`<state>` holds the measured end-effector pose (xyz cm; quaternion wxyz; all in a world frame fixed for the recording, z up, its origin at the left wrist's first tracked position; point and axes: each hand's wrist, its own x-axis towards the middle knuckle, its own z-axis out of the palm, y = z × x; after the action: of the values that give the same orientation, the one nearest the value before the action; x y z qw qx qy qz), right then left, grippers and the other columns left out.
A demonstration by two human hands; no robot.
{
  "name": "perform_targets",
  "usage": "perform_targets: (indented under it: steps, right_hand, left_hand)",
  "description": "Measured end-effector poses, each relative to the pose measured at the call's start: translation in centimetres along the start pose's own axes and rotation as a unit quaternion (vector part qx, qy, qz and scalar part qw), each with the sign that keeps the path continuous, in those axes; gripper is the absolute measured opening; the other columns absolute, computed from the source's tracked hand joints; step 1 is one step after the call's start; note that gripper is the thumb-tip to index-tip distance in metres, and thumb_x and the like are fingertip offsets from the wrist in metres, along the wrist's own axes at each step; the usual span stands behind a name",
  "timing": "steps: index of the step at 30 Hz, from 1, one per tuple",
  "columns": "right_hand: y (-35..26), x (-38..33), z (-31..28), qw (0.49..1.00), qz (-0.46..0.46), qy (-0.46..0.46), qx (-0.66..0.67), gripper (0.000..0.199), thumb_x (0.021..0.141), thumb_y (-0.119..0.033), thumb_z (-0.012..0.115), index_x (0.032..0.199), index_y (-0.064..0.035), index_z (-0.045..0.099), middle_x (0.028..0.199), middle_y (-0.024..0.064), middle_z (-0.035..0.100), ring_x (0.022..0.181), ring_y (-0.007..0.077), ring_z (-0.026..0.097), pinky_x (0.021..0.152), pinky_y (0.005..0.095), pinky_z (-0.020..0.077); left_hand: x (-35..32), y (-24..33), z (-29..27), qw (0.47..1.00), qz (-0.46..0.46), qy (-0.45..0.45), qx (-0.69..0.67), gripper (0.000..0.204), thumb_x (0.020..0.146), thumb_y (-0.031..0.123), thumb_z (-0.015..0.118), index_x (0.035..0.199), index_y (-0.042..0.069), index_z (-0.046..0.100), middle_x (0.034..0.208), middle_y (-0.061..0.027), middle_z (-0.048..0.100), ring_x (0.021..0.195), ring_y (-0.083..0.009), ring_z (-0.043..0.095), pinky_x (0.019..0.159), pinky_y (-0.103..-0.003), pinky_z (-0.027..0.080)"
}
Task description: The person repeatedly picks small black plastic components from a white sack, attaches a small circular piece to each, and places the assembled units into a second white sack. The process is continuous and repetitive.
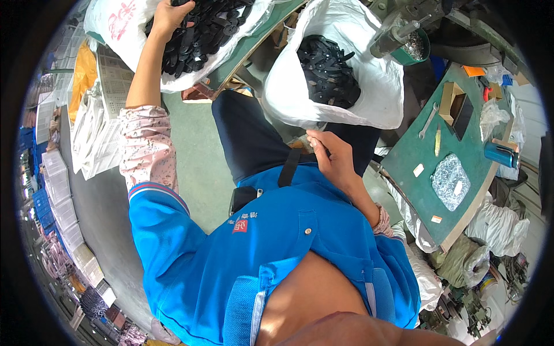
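My left hand (169, 18) reaches far out into a white plastic bag (115, 26) on the left and rests on a heap of black flat plastic parts (202, 34), fingers curled among them. My right hand (332, 154) is close to my lap, fingers closed on a thin black piece just below a second white bag (288, 86). That second bag stands open and holds more black plastic parts (329, 69). Both arms wear blue sleeves over patterned cuffs.
A green-topped bench (424, 153) on the right carries a wrench (428, 120), a small cardboard box (453, 101), a bag of small metal parts (450, 180) and a blue cylinder (500, 154). A machine (404, 29) stands above. Stacked white trays (104, 115) line the floor on the left.
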<state>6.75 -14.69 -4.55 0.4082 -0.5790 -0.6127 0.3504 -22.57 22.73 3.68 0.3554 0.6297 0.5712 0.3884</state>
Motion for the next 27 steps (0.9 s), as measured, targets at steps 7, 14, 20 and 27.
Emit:
perform_targets:
  steps: [7, 14, 20, 27]
  right_hand:
    - [0.8, 0.5, 0.8, 0.999, -0.036, -0.013, 0.001, 0.019, 0.089, -0.007, 0.058, 0.106, -0.0008, 0.065, 0.091, 0.0162, 0.066, 0.073, 0.0263, 0.064, 0.061, 0.0311, 0.0500]
    - [-0.3, 6.1, -1.6, 0.993, -0.073, 0.091, 0.029, 0.026, 0.089, -0.010, 0.062, 0.112, 0.0009, 0.062, 0.095, 0.0131, 0.069, 0.080, 0.0178, 0.065, 0.072, 0.0289, 0.0518]
    - [-2.6, 11.0, -5.0, 0.989, 0.004, 0.026, 0.144, 0.039, 0.093, -0.017, 0.060, 0.126, 0.0031, 0.051, 0.089, 0.0079, 0.066, 0.076, 0.0093, 0.060, 0.069, 0.0235, 0.0495]
    - [-0.8, 8.0, -7.4, 0.967, 0.076, 0.057, 0.238, 0.036, 0.095, -0.015, 0.055, 0.125, 0.0055, 0.050, 0.080, 0.0082, 0.065, 0.062, 0.0087, 0.058, 0.054, 0.0224, 0.0472]
  left_hand:
    - [-2.2, 1.4, -1.3, 0.978, -0.073, 0.020, -0.195, 0.028, 0.083, 0.008, 0.064, 0.107, -0.003, 0.057, 0.089, -0.0126, 0.063, 0.070, -0.0217, 0.064, 0.059, -0.040, 0.060]
    - [-8.3, 3.1, 4.8, 0.910, -0.045, -0.169, -0.377, 0.041, 0.089, 0.019, 0.058, 0.125, 0.000, 0.051, 0.122, -0.0206, 0.060, 0.107, -0.0367, 0.061, 0.080, -0.044, 0.059]
    - [-13.5, 5.2, 13.1, 0.758, -0.091, -0.342, -0.548, 0.048, 0.092, 0.014, 0.055, 0.127, -0.016, 0.042, 0.127, -0.0258, 0.051, 0.109, -0.0391, 0.059, 0.072, -0.041, 0.063]
    - [-14.6, 5.7, 16.5, 0.717, -0.180, -0.282, -0.611, 0.043, 0.090, 0.007, 0.056, 0.127, -0.012, 0.044, 0.124, -0.0244, 0.055, 0.113, -0.0382, 0.057, 0.090, -0.051, 0.055]
